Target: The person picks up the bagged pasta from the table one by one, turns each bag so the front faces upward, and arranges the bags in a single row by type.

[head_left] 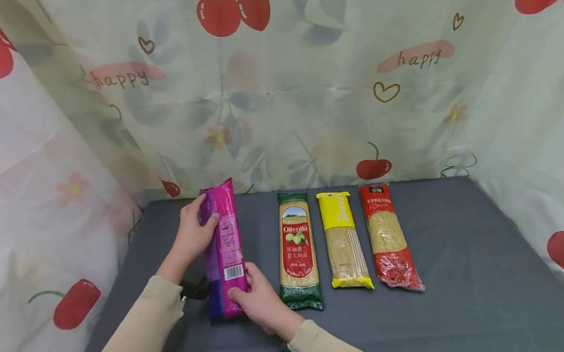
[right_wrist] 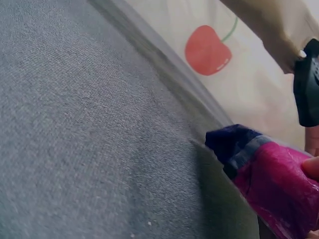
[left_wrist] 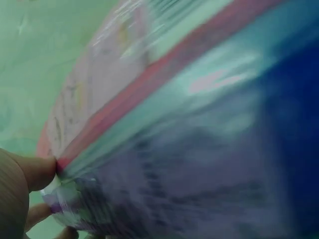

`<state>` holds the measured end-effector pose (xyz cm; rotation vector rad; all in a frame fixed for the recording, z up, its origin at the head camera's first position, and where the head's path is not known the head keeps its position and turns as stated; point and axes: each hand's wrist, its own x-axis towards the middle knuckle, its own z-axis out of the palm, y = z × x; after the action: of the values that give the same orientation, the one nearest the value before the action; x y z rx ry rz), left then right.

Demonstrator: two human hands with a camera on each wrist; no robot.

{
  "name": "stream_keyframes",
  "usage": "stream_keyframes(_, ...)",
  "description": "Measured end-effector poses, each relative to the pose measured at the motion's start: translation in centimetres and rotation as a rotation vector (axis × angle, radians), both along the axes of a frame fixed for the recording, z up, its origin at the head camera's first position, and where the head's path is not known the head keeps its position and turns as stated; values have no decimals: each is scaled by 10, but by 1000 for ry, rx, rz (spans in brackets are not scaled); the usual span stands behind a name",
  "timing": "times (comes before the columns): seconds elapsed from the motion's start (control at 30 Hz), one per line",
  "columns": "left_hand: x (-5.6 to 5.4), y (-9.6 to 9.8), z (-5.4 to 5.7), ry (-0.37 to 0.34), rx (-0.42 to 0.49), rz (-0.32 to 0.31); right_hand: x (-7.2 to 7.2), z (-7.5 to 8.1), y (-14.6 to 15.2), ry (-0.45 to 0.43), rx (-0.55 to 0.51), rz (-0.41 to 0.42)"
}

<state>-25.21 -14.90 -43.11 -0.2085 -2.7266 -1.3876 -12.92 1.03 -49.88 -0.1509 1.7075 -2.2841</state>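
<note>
A long pink and purple packet [head_left: 229, 234] is held at the left of the table, its barcode side facing up. My left hand [head_left: 192, 235] grips its upper left edge, while my right hand [head_left: 264, 303] pinches the lower right edge. In the left wrist view the packet [left_wrist: 199, 169] is close and blurred, with the thumb [left_wrist: 35, 172] on its edge. The right wrist view shows the packet's dark blue end [right_wrist: 234, 139] and fingertips at the right edge. To its right lies a green and red Olivoilà spaghetti packet [head_left: 300, 292].
A yellow noodle packet [head_left: 336, 210] and a red pasta packet [head_left: 395, 261] lie further right, roughly side by side. The grey cloth-covered table [head_left: 474, 304] is bordered by a cherry-print curtain [head_left: 308, 129] at the back and sides. Black wrist cameras sit on both wrists.
</note>
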Motion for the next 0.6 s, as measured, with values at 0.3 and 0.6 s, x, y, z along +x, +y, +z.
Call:
stream_keyframes(0.3, 26, 1, -9, -99, 45, -73, -2, 4, 9, 150, 203, -63)
stream_keyframes(0.6, 36, 5, -2, -121, 57, -105, -1, 17, 16, 261, 405, -117)
